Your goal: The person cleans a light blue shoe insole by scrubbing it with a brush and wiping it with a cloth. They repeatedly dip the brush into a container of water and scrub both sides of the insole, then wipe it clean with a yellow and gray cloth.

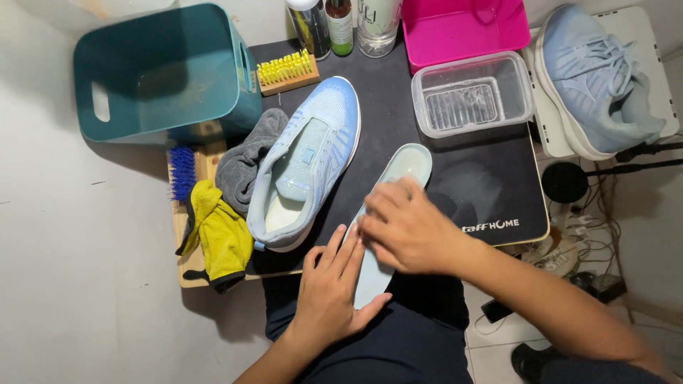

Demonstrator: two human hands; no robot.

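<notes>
The left hand (329, 288) lies flat and open, fingers together, pressing the near end of a pale insole (390, 213) against the person's lap and the edge of the counter (398, 107). The right hand (407, 227) rests on the middle of the insole with fingers loosely spread and slightly blurred, so whether it grips anything small cannot be told. The insole is light blue-white, long and rounded, lying slantwise with its far end on the black mat (484, 185).

On the far left stands a teal bin (163, 71), and below it a blue brush (182, 172) and a yellow cloth (219, 235). Next comes a grey cloth (245, 160), then a light blue shoe (307, 160) lying on the mat, with a yellow brush (287, 71) behind it. Three bottles (341, 25) stand at the back edge: one dark, one brown with a green label, one clear. To the right sit a pink tub (462, 28) and a clear box (473, 92). A second shoe (597, 78) rests on a white surface at far right.
</notes>
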